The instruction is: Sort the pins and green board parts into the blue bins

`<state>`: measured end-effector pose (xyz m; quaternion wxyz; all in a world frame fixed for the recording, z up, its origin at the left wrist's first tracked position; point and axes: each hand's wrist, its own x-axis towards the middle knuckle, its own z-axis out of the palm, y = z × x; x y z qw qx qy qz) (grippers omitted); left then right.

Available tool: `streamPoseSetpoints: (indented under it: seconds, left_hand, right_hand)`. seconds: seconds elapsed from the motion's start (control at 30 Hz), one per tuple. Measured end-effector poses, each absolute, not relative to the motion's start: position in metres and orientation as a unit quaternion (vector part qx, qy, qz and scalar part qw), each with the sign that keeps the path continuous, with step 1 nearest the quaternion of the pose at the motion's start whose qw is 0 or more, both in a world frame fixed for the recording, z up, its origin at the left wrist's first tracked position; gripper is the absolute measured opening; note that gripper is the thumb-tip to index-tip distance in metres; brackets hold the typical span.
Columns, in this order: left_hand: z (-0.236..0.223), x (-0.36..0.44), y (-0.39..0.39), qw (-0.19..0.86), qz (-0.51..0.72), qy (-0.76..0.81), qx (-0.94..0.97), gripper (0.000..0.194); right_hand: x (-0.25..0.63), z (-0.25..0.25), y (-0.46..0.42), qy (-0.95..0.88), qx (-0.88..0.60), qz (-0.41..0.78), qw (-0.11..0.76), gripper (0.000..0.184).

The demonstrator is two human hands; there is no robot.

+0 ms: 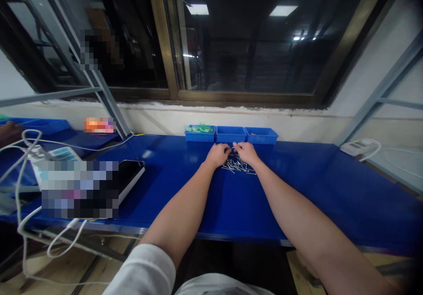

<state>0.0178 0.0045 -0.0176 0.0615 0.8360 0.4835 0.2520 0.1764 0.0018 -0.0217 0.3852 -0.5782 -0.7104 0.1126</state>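
Note:
My left hand (218,154) and my right hand (246,153) meet over the blue table, fingers pinched and the tips almost touching. Between them runs a thin, shiny metal pin (232,148), partly hidden by the fingers; its exact kind is too small to tell. Just below and between the hands lies a loose pile of similar slim metal pins (235,166), pointing every way. Behind the hands stand a blue bin (200,138) with green and clear plastic packets, a middle blue bin (230,139), and a right blue bin (262,140) with a few small metal bits.
A phone-like black device (132,171) lies left on the table (175,171), partly blurred out. White cables (21,198) loop over the left edge. At the right back sits a white power strip (360,146). Another person's hand (9,133) shows at far left, near more blue bins (49,127).

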Motion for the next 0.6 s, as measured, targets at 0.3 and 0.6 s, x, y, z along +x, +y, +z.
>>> streamPoseSetpoints:
  seconds: [0.3,0.6]
  left_hand:
    - [-0.0149,0.0183,0.0046,0.022,0.244,0.488,0.838,0.026]
    - [-0.0144,0.0180,0.0040,0.040,0.267,0.485,0.832,0.026]
  right_hand:
    - [0.1766,-0.0242,0.0050,-0.677,-0.500,0.231,0.489,0.027]
    - [0.1813,-0.0178,0.0022,-0.607,-0.468,0.340,0.545,0.032]
